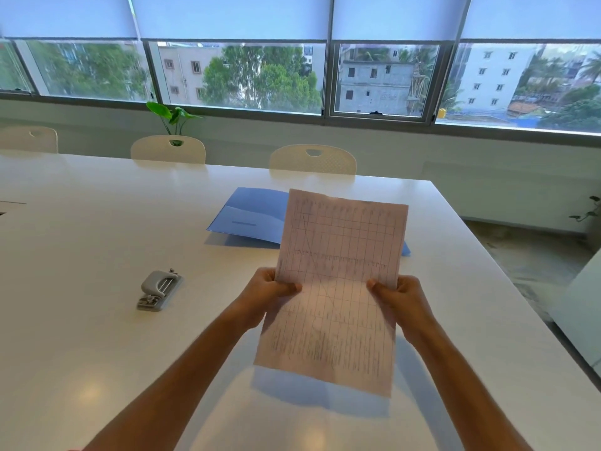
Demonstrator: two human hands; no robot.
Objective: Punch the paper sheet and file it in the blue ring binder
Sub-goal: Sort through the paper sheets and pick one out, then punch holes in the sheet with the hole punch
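Two hands pinching paper sheet [338,288] edges, left [271,289], right [398,296]; blue ring binder [250,216] half hidden behind it

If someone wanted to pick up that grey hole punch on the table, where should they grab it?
Probably across the hole punch's narrow body, coming down from above: it lies flat on the white table with open space around it, and its raised lever arches over the base, giving fingers two sides to close on.
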